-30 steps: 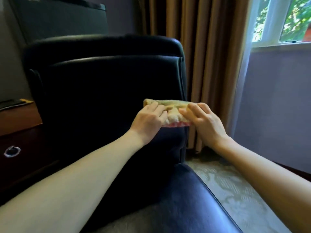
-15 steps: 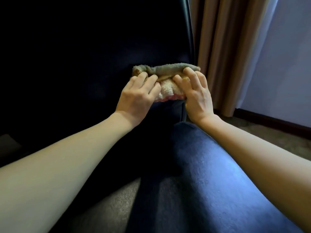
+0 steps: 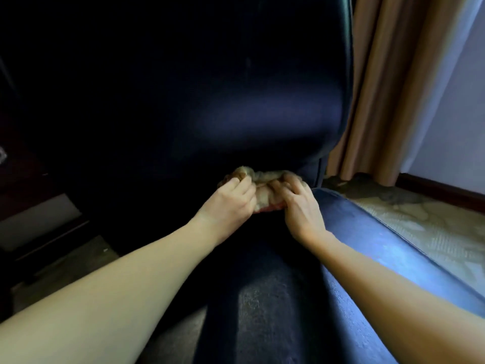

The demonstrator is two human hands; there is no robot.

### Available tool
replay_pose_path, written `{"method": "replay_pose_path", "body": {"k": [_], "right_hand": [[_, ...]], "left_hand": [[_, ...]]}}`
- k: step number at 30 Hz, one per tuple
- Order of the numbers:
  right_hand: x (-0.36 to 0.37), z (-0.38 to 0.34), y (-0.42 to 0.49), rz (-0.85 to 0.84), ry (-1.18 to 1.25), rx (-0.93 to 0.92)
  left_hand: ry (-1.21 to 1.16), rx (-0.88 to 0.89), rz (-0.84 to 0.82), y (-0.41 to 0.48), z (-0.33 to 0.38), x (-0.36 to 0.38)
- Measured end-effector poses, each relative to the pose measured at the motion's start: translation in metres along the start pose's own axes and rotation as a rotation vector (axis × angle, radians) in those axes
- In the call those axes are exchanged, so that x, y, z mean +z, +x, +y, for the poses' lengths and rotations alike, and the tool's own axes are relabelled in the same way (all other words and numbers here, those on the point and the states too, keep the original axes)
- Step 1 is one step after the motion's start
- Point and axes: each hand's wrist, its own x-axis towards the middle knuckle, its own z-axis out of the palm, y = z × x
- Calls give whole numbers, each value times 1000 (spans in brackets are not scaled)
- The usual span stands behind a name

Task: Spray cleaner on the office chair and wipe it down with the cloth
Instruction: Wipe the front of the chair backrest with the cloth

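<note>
Beige cloth bunched low against backrest of dark leather office chair, at far end of seat. Gripped at left end by left hand, fingers curled round it. Gripped at right end by right hand, fingers bent over it. Tan curtain far right; patterned carpet beside chair.

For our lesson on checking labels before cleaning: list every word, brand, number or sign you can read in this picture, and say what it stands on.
None: no readable text shows anywhere in the head view.
The office chair, the cloth, the curtain and the carpet carry no words, numbers or labels; the carpet shows only a pattern.
</note>
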Motion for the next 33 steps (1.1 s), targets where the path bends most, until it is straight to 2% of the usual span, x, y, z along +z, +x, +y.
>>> {"method": "replay_pose_path", "body": {"k": [3, 6, 10, 14, 16, 18, 21, 23, 25, 29, 33], "right_hand": [[-9, -16, -9, -79, 3, -80], [-46, -35, -5, -140, -23, -152], [-118, -67, 38, 12, -58, -370], [-199, -109, 114, 193, -89, -448], [-229, -133, 150, 216, -122, -463], [-243, -153, 180, 163, -146, -436], [-220, -164, 202, 1, -165, -419], [-185, -159, 196, -72, -133, -355], [-157, -148, 181, -34, -81, -290], [-127, -121, 153, 80, -73, -321], [-113, -96, 122, 128, -92, -261]], "left_hand": [[-44, -10, -56, -15, -1, -16], [-85, -34, -40, -25, -9, -44], [-60, -104, -4, -16, -61, -106], [28, -270, 114, 21, -147, -175], [75, -344, 117, 34, -186, -197], [69, -439, 53, 38, -216, -204], [17, -576, -111, 25, -227, -190], [-30, -614, -112, 10, -214, -169], [-58, -617, -76, 0, -193, -151], [-79, -574, -35, -4, -155, -126], [-119, -548, 38, 2, -116, -104]]}}
